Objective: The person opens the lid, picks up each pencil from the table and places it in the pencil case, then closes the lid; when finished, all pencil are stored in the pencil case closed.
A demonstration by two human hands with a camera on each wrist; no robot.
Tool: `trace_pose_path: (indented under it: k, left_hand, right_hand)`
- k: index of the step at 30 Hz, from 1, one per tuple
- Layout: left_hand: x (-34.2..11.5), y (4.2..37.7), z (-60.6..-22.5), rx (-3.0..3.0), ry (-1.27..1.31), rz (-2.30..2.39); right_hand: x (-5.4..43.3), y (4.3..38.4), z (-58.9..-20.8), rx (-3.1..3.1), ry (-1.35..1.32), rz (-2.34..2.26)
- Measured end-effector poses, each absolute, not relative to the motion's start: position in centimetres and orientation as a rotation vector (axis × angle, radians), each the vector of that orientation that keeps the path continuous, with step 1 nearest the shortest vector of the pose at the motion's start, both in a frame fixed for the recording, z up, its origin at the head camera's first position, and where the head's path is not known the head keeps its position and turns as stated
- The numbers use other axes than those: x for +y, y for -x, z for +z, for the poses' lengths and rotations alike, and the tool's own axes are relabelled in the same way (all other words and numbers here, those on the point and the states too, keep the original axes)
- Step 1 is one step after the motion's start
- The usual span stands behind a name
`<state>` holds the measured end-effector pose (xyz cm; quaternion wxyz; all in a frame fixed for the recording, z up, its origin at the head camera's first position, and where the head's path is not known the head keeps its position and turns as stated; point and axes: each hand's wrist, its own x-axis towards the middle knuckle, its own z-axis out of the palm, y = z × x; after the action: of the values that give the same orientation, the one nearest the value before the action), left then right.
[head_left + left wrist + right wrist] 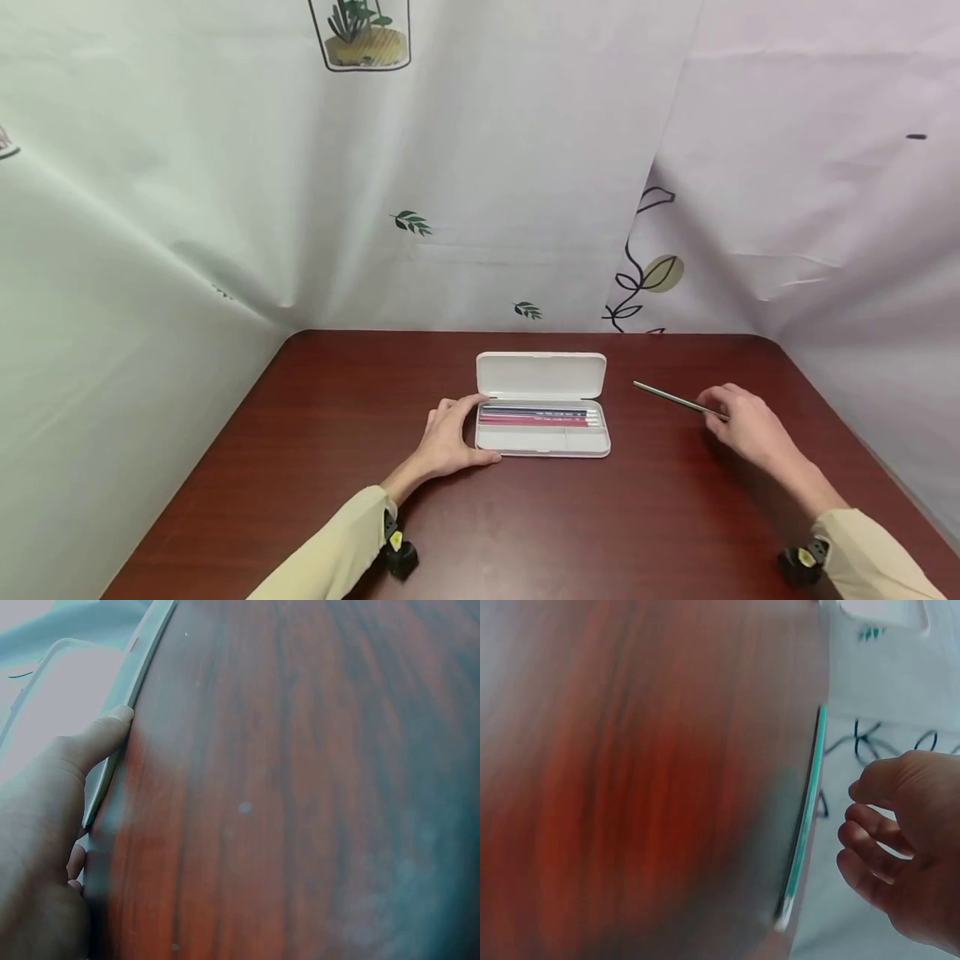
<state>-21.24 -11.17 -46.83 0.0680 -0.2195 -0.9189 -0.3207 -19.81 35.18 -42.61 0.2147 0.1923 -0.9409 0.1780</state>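
Observation:
A white pencil case (525,442) lies with its lid (542,375) raised on the table; a dark blue pencil (532,411) and several pinkish-red pencils (532,421) lie in its rear compartment. My left hand (447,439) grips the case's left end, thumb along the front edge and fingers toward the back. In the left wrist view the thumb (105,735) presses the case rim. To the right, a green pencil (804,817) with a pale end lies on the table. Beside it is my right hand (746,425), fingers loosely bent; the right wrist view shows a gap between fingertips and pencil.
The dark reddish-brown wooden table (570,525) has rounded far corners. A pale cloth curtain (487,167) with leaf and plant prints hangs behind it and along both sides. Dark wrist cameras sit at the left cuff (360,517) and the right cuff (862,542).

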Motion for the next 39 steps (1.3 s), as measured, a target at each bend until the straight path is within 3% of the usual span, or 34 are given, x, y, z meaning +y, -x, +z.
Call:
trace_pose_path:
  k: [13, 39]
  left_hand:
    - [-11.2, 21.5, -46.8, -2.768, 0.674, -0.965]
    - [-11.3, 21.6, -47.1, -2.782, 0.68, -0.94]
  right_hand:
    - [39.3, 19.5, -43.4, -2.682, -0.453, 0.5]
    - [39.8, 20.4, -44.5, -2.711, -0.582, 0.434]
